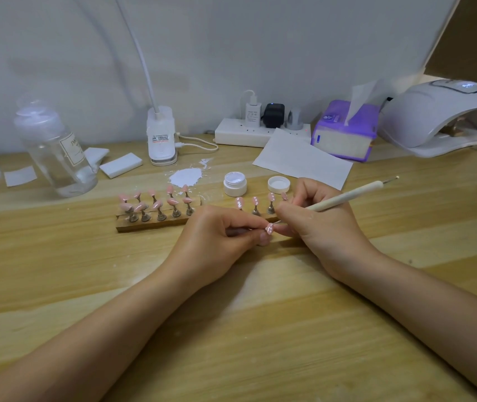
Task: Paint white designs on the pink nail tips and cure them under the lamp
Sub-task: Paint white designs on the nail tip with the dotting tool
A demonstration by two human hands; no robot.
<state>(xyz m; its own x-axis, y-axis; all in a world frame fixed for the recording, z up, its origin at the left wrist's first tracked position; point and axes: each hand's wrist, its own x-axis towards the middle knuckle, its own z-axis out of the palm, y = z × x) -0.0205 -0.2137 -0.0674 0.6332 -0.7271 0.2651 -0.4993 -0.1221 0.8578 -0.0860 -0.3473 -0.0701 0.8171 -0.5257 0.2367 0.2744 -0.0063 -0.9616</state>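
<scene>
Observed: the left hand [217,236] pinches a small pink nail tip bearing white dots [270,228] between thumb and fingertips, just above the pale wooden counter [260,329] and in front of the long wooden display block [150,223]. The stand under the tip is hidden inside that grip. The right hand [318,224] grips a slim cream-handled dotting tool [347,195] pen-fashion; its fingers are curled round the shaft.

Governing relation: the tip lies immediately left of the right-hand grip, between the two hands. The tool's long axis runs from upper right, where its far metal end points toward the white domed curing lamp [446,117], down-left to the working point. That point appears to touch the tip, but contact is too fine to confirm.

Three dotted pink tips on metal stands [256,203] sit just behind the hands; a fourth beside them is partly covered by the right hand. Ten plain pink tips [156,203] occupy the block's left part. The open white paint jar [235,184] and its loose white lid [278,184] stand behind, nearer the right hand.

Judgement: dotting is in progress; most tips remain unpainted. The lamp is cut off at the frame's right edge and its interior is unclear.
</scene>
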